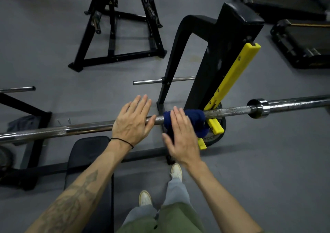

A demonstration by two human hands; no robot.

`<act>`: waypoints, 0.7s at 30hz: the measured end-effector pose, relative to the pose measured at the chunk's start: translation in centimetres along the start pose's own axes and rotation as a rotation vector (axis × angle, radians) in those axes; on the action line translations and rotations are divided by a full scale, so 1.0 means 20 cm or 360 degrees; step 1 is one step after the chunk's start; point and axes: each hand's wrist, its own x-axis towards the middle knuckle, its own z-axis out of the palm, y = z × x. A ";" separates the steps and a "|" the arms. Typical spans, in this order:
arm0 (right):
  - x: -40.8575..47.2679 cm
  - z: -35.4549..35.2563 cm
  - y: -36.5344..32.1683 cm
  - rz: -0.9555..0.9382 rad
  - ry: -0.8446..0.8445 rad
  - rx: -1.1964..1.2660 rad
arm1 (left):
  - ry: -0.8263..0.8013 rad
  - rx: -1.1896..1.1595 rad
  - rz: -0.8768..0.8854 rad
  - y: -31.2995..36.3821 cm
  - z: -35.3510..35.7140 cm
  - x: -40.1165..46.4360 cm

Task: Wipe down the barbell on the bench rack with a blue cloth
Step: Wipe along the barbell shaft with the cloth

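Barbell (pixel 230 110): lies across the head view on the bench rack (pixel 210 68), resting in a yellow hook (pixel 232 79); its left end runs out of frame, its right sleeve is cut off at the edge.
Blue cloth (pixel 195 121): bunched around the bar just left of the hook, partly covered by a hand; how far it wraps underneath cannot be told.
Left hand (pixel 133 120): fingers straight and spread, palm down over the knurled bar beside the cloth, gripping nothing.
Right hand (pixel 180 134): fingers straight, flat over the cloth, slightly blurred; contact cannot be told.
Bench pad (pixel 89 154): below the bar, partly hidden by the left forearm.
Weight plate (pixel 217 134): behind the hook, lettering unreadable.
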 end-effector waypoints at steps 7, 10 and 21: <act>0.04 0.03 -0.13 0.0694 0.0289 0.0308 | -0.0016 0.0009 -0.0006 0.01 0.01 0.00; -0.01 0.02 -0.09 0.0094 0.0002 0.0100 | -0.0019 -0.0004 0.0010 0.01 0.00 -0.01; 0.01 0.06 -0.18 0.0081 -0.0012 0.0110 | 0.0020 0.0031 0.0031 0.00 0.01 -0.01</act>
